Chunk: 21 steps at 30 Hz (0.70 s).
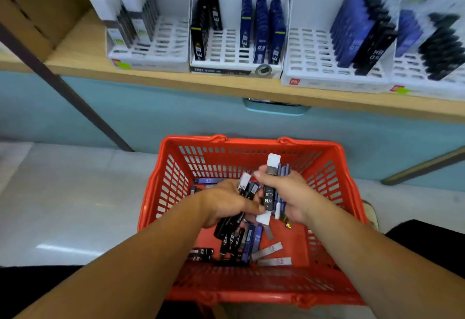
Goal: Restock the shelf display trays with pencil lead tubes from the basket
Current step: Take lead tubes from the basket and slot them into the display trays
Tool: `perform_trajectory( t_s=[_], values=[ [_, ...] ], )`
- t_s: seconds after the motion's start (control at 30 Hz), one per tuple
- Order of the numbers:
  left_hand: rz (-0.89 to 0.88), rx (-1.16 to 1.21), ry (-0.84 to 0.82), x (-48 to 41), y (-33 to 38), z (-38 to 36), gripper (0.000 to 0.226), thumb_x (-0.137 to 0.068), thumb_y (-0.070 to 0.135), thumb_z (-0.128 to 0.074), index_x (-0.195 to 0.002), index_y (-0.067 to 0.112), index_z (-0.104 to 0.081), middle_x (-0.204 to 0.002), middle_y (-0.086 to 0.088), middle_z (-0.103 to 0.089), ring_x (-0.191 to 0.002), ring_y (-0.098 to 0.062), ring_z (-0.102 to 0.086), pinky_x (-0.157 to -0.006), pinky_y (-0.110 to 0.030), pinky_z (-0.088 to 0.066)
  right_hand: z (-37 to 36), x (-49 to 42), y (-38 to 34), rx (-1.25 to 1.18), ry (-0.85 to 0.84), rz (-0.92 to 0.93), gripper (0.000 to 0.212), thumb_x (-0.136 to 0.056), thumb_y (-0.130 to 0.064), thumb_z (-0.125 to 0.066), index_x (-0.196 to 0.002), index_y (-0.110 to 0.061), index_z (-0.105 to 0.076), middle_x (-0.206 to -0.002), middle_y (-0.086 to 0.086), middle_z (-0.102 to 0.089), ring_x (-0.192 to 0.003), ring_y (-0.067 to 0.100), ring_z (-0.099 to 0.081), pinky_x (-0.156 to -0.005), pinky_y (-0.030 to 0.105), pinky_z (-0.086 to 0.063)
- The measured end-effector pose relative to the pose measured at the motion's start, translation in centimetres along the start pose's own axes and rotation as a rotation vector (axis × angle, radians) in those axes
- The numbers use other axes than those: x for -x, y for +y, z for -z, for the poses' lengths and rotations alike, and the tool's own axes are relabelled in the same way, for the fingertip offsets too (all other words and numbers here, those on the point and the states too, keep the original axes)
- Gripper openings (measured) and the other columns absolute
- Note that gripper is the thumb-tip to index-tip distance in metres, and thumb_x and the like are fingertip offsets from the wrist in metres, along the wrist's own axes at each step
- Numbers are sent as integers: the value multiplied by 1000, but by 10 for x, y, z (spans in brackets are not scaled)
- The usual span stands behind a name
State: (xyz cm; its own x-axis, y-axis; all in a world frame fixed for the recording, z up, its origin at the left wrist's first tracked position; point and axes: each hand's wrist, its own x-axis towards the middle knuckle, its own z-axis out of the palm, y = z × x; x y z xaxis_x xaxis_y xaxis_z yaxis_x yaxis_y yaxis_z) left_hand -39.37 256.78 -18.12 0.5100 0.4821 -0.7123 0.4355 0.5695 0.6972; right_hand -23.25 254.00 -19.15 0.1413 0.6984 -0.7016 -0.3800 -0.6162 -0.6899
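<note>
bare arms (120,276) reach down into the red basket (251,143). over the basket's middle, the left hand (226,202) has its fingers curled round a bunch (247,189) of black tubes, one with a white cap. just beside it, toward the basket's right wall, the right hand (292,192) grips an upright bundle (273,182) of black and blue tubes; a white cap sticks out on top and "hb 0.5" reads on one. the two hands are close together, nearly touching. below them, loose tubes (241,243) lie heaped on the basket's bottom, black, blue and a few grey, mostly toward its near wall.

beyond and above the basket's far rim runs a wooden shelf (176,80) with four white slotted trays. the middle tray (226,46), straight beyond the basket, holds black tubes at its left and three blue rows at its right, bare slots between. the left tray (171,39) has white-topped packs; the right trays (312,51) hold blue and black rows. the basket stands on a pale floor (75,192).
</note>
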Motion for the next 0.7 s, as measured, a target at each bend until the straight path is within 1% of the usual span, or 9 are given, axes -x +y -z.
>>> perform_trajectory(
  t_s=[0.1,0.13,0.2,0.3,0.4,0.47,0.57,0.63,0.7],
  values=[
    [-101,-88,39,32,25,7,32,-79,-12,-78,-90,15,-65,-74,0,-67,-61,-14,-67,-56,-26,-55,-18,24,-23,-91,-24,45,11,-93,-3,-72,-98,-9,-64,-63,12,-56,-50,26,-59,-52,38,-58],
    [-135,-113,59,43,34,11,32,-78,-14,-78,-89,14,-66,-75,0,-67,-62,-14,-66,-60,-28,-58,-26,32,-32,-139,-19,53,8,-95,-3,-68,-96,-8,-63,-65,13,-56,-51,26,-59,-54,40,-60],
    [-179,-140,81,64,53,23,30,-78,-14,-77,-96,10,-71,-83,-3,-70,-74,-18,-70,-79,-39,-64,-41,49,-52,-195,-14,75,5,-99,-3,-64,-97,-6,-61,-68,16,-61,-56,28,-63,-58,45,-63],
    [-235,-210,164,91,81,44,29,-84,-8,-73,-101,15,-74,-88,1,-75,-84,-19,-72,-95,-44,-60,-54,69,-79,-81,-11,127,2,-100,-7,-63,-101,-9,-62,-90,22,-76,-70,34,-73,-55,41,-62],
    [-305,-306,288,120,108,64,15,-91,5,-72,-93,19,-67,-85,-5,-73,-78,-22,-71,-84,-41,-60,-58,87,-103,118,6,184,6,-101,-11,-65,-104,-11,-60,-104,21,-74,-80,33,-78,-64,47,-65],
    [-377,-377,319,136,125,73,12,-94,10,-71,-97,19,-65,-84,-1,-71,-73,-18,-71,-75,-34,-60,-58,98,-119,319,-4,256,12,-101,-16,-66,-108,-11,-58,-92,18,-70,-70,31,-76,-68,49,-64],
    [-469,-434,317,152,146,82,12,-93,9,-73,-101,13,-66,-85,-3,-71,-74,-20,-76,-72,-33,-61,-61,109,-147,754,24,450,11,-101,-18,-66,-107,-11,-59,-70,12,-66,-52,21,-66,-55,38,-58],
    [-531,-452,329,158,158,87,14,-91,9,-76,-100,12,-66,-83,-4,-72,-73,-19,-76,-64,-28,-59,-66,113,-166,925,-10,550,10,-98,-19,-69,-103,-14,-63,-66,7,-66,-51,19,-65,-52,34,-56],
    [-586,-472,338,160,166,91,13,-91,10,-76,-98,11,-65,-75,-1,-71,-67,-13,-73,-55,-18,-50,-72,116,-179,1034,-84,605,12,-95,-24,-75,-98,-16,-66,-56,-2,-63,-49,17,-62,-51,33,-52]
  ],
)
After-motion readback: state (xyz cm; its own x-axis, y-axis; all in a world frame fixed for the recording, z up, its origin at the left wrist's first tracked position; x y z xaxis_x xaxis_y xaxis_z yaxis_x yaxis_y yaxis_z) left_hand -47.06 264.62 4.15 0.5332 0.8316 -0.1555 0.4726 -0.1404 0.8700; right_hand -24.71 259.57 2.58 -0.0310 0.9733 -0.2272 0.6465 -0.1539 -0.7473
